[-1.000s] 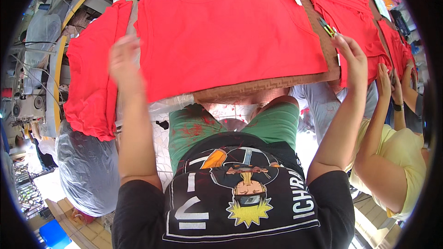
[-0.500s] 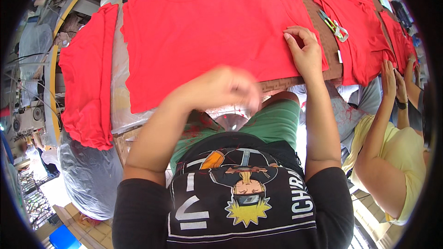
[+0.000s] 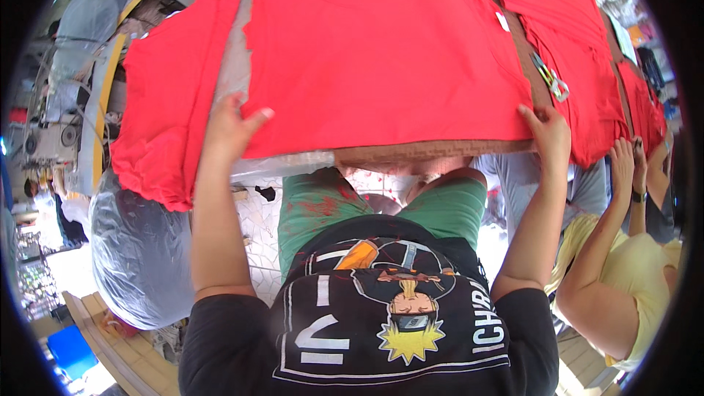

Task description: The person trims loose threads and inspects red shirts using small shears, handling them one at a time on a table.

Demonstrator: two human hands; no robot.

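Note:
A red shirt (image 3: 381, 66) lies spread flat in front of me, its lower edge along the table's near edge. My left hand (image 3: 233, 130) rests at the shirt's lower left corner, thumb stretched apart from the fingers. At the lower right corner, my right hand (image 3: 551, 136) touches the hem, its thumb on the cloth and apart from the fingers. Neither hand visibly grips the fabric. A small white tag (image 3: 502, 22) shows at the shirt's right side.
Another red garment pile (image 3: 169, 95) lies at the left. To the right are more red garments (image 3: 576, 66) with thread snips (image 3: 550, 77) beside them. A person in yellow (image 3: 616, 286) works at the right. A plastic-wrapped bundle (image 3: 136, 249) stands at lower left.
My left hand has swung from the middle out to the shirt's left corner. My right hand has slid toward the lower right corner. The shirt's hem now lies straighter.

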